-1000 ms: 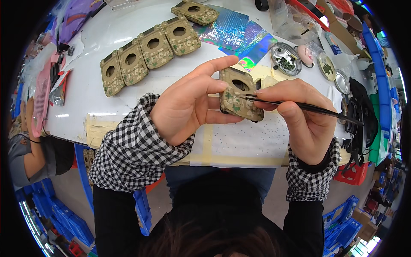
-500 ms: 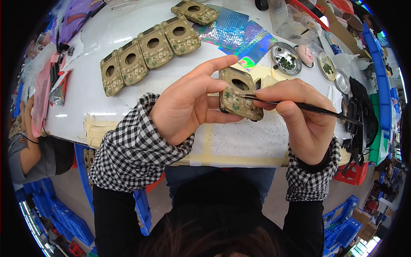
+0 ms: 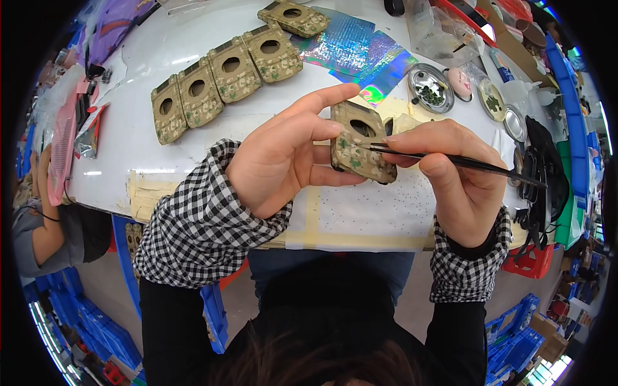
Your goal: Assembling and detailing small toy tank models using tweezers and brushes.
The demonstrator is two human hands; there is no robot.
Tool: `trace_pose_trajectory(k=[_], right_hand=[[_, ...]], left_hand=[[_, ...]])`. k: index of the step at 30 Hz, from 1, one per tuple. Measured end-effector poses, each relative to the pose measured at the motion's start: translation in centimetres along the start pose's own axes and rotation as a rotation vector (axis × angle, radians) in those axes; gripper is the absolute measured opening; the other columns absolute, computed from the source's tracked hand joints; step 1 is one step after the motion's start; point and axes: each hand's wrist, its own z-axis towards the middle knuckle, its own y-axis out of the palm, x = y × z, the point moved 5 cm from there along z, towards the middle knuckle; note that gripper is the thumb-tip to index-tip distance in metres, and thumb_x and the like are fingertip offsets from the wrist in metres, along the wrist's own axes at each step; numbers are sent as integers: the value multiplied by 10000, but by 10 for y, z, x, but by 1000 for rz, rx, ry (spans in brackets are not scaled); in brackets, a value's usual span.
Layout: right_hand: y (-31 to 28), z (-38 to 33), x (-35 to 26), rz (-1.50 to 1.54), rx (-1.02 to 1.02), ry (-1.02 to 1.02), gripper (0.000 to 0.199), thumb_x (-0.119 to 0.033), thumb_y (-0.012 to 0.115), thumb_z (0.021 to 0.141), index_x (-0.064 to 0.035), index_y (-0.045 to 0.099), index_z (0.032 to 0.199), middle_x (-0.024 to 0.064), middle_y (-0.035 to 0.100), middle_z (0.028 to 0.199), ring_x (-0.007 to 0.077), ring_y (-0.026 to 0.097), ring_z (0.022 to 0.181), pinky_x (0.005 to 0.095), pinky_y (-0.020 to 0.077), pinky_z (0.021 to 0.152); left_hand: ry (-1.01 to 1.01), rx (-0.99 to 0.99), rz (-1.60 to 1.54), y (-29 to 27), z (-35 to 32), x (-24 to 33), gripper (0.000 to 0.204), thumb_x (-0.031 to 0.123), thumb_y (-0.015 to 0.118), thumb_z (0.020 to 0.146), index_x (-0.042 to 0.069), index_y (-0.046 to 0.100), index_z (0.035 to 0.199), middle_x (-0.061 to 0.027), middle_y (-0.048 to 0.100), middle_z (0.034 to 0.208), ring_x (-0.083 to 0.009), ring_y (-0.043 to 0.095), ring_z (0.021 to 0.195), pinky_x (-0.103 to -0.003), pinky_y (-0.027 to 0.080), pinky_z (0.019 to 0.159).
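Note:
My left hand [image 3: 278, 153] holds a camouflage-patterned model hull [image 3: 362, 152] with a round hole in its top. Its thumb and lower fingers grip the near-left side, while the index finger stretches out past it. In my right hand [image 3: 465, 174] is a pair of black tweezers [image 3: 468, 163], pinched between thumb and fingers. The tweezer tips touch or nearly touch the hull's top, just below the hole. Whether a small piece sits between the tips is too small to tell. Several matching camouflage hulls [image 3: 230, 72] stand in a slanted row at the back left.
Holographic sheets [image 3: 347, 46] lie behind my hands. To the right is a round metal dish [image 3: 430, 87] with small dark green bits, beside another dish [image 3: 492, 104]. Speckled white paper [image 3: 373, 219] lies below my hands. Another person's arm [image 3: 47, 202] is at the left edge.
The tweezers have opened slightly, their two prongs now showing apart. My right hand and the hull have shifted a touch; the left hand keeps its hold.

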Motion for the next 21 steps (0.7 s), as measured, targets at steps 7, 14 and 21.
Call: trace_pose_trajectory(k=[7, 14, 21], right_hand=[[0, 0, 0, -1, -1, -3, 314, -237, 569, 933, 65, 652, 958, 166, 655, 906, 209, 656, 790, 283, 533, 704], [0, 0, 0, 0, -6, -6, 311, -233, 568, 934, 66, 652, 957, 165, 655, 909, 210, 657, 795, 284, 536, 708], [0, 0, 0, -3, -10, -12, 306, -227, 563, 937, 66, 652, 957, 163, 655, 912, 209, 657, 796, 282, 536, 709]], left_hand=[[4, -7, -5, 0, 0, 0, 583, 178, 366, 918, 52, 192, 1460, -154, 489, 1314, -218, 589, 1105, -371, 515, 918], [9, -5, -5, 0, 0, 0, 580, 177, 363, 920, 52, 192, 1460, -152, 495, 1309, -218, 592, 1100, -376, 512, 919], [2, -2, -1, 0, 0, 0, 579, 177, 357, 919, 52, 193, 1460, -152, 497, 1307, -219, 590, 1103, -374, 511, 921]])
